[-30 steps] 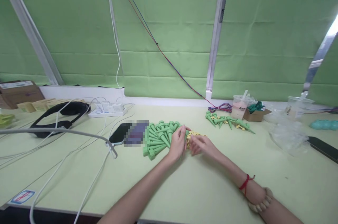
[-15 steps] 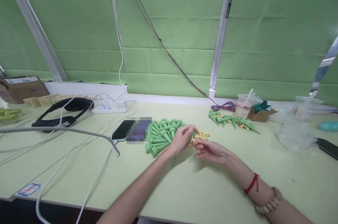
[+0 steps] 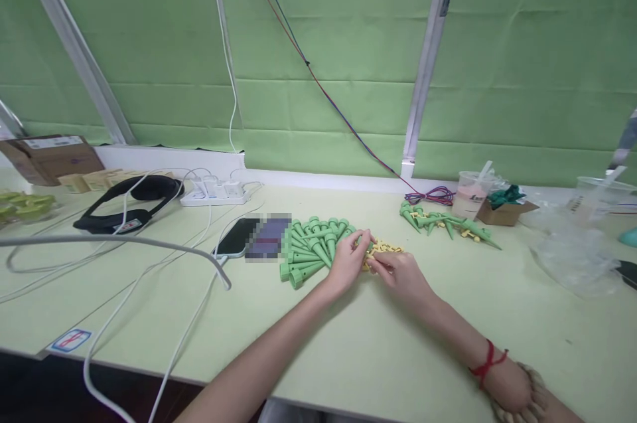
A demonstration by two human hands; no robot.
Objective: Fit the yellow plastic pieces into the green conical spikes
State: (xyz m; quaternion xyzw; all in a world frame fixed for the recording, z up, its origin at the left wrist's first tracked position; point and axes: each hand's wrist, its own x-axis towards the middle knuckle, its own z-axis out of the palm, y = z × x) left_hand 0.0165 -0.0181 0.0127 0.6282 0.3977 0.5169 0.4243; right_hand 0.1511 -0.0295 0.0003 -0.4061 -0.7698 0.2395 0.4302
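Note:
A fan-shaped pile of green plastic cone spikes (image 3: 308, 247) lies on the pale green table (image 3: 348, 356). Just right of it sits a small heap of little yellow parts (image 3: 387, 250). My left hand (image 3: 350, 261) is curled at the pile's right edge, gripping a green spike between thumb and fingers. My right hand (image 3: 402, 275) meets it fingertip to fingertip beside the yellow heap and pinches something small, which I take for a yellow part; the fingers hide most of it.
A phone (image 3: 237, 237) lies left of the pile. White cables (image 3: 164, 263), a power strip (image 3: 213, 192) and a black headset (image 3: 129, 204) fill the left side. A second cluster of green spikes (image 3: 448, 222), a drink cup (image 3: 470, 192), a small cardboard box (image 3: 505, 209) and clear plastic bags (image 3: 572, 250) sit at the right.
Both hands stayed together at the pile's right edge, working at the same spot. My right hand turned from palm-up to palm-down. The camera tilted, shifting the scene right and up.

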